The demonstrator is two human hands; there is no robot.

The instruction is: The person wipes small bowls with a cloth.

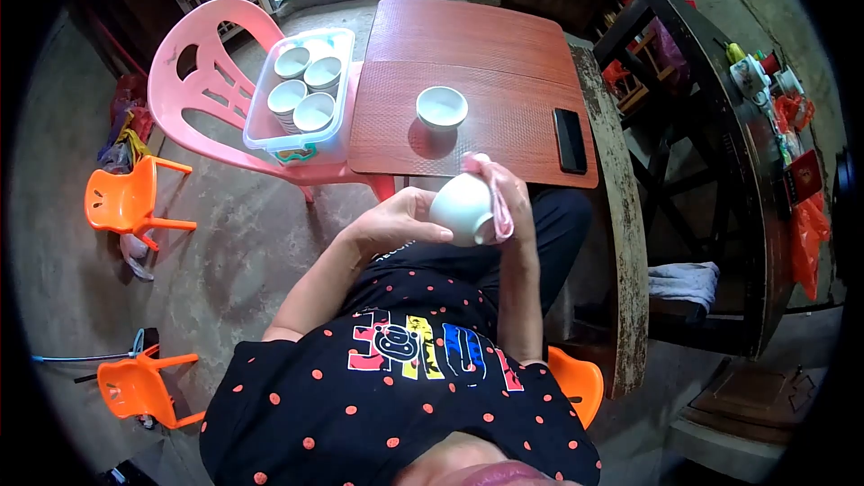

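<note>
A white bowl (457, 207), tilted on its side, is held between my two hands just in front of the table's near edge. My left hand (396, 223) grips its left side, thumb and fingers around the rim. On the other side, my right hand (513, 207) presses a pink cloth (500, 209) against the bowl's base and outer wall. Another white bowl (442, 108) stands upright on the reddish-brown table (396, 144), beyond my hands.
A clear plastic bin (256, 139) with stacked white bowls sits on a pink chair (171, 72) at the left. A black phone (569, 140) lies at the table's right edge. Orange stools (121, 201) stand on the floor; a wooden bench (630, 279) is at the right.
</note>
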